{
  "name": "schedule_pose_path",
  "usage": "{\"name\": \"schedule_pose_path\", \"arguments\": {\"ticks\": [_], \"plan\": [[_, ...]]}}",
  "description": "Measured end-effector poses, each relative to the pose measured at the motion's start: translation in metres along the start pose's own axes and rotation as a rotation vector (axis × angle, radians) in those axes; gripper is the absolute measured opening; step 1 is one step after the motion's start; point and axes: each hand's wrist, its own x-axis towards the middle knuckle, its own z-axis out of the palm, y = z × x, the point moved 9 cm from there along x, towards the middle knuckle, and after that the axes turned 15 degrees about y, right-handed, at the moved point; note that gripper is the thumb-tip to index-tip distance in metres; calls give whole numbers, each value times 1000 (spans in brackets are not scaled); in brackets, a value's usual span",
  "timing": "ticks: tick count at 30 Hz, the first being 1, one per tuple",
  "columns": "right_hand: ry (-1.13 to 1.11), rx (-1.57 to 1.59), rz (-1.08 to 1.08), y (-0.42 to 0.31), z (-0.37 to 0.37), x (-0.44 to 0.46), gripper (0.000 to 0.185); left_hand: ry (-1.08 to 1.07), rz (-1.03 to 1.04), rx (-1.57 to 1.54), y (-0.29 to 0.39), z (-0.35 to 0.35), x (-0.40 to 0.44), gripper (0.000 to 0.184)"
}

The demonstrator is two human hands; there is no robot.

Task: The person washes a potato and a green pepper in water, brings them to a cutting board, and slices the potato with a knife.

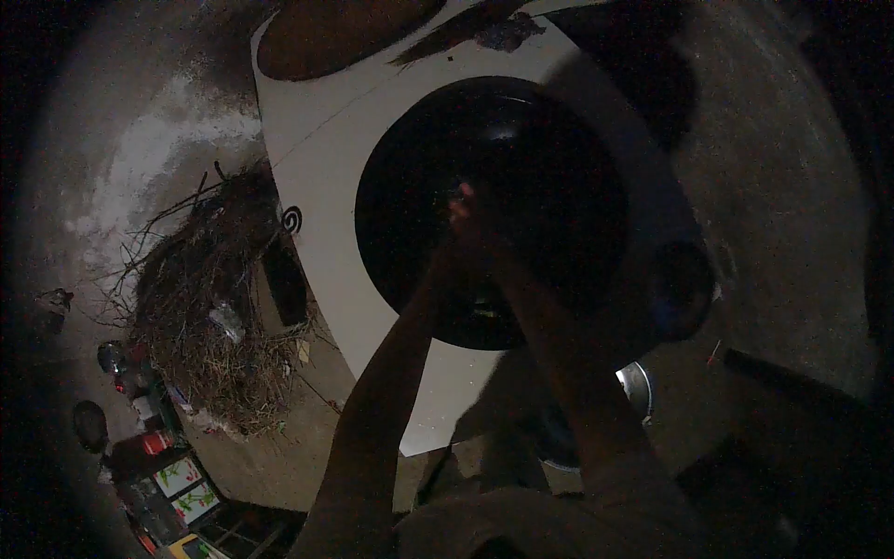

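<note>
A large round black basin [410,121] rests on a pale sheet [326,186]. Both forearms reach into it from below, and the hands meet near its middle. My left hand [449,244] and my right hand [479,229] are close together, apparently touching. Pinkish fingertips catch a little light, but most of the fingers are lost in the dark. Whether anything is between the hands cannot be made out. The basin's contents are also too dark to see, apart from a few faint glints.
A heap of dry twigs and straw [205,289] lies left of the sheet, beside a black spiral coil [291,220]. A brown rounded surface [335,37] is at the top. Boxes [186,489] stand lower left. A shiny metal rim [637,389] and a dark round vessel [683,284] are right.
</note>
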Motion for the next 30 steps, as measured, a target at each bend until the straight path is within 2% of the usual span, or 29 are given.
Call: {"name": "schedule_pose_path", "arguments": {"ticks": [4,10,16,22,30], "plan": [[52,79,59,-8,-13,47,39,-186,166,78,28,9,-30,56],[75,88,74,-3,-21,45,39,-224,30,1,12,2,-26,56],[69,94,67,-3,-14,49,39,-415,-32,-110,17,12,-24,56],[107,91,57,1,-19,60,39,-273,-21,-147,15,11,-10,56],[113,18,74,23,-25,18,39,26,-157,-274,-4,-24,36,57]]}}
